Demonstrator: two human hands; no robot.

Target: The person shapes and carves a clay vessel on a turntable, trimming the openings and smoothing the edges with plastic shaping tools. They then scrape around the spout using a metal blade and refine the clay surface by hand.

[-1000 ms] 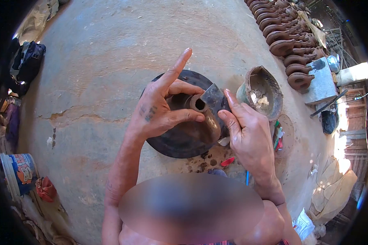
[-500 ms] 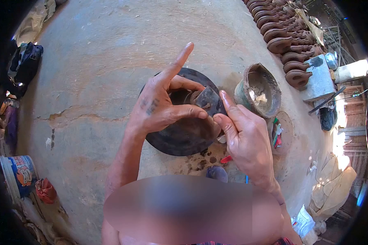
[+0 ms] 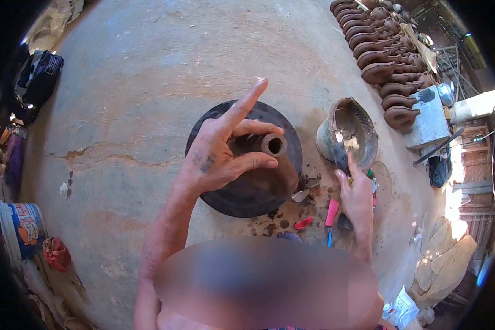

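Observation:
A brown clay vessel with a narrow round neck sits on a dark round wheel. My left hand is curved about the neck, thumb on the near side and a finger on the far side, while its index finger points up and away. The dark hole of the neck faces me. To the right, my right hand grips a thin, flat dark scraper against the near rim of a worn bucket. The bucket's lower contents are partly hidden.
Several small tools lie near the wheel, among them a pink-handled one and a red piece. Rows of brown clay vessels stand at the upper right beside a pale block. A printed bucket is at left.
My right hand has moved the scraper from the neck's mouth to the bucket at right, uncovering the round opening. My left hand stays around the neck.

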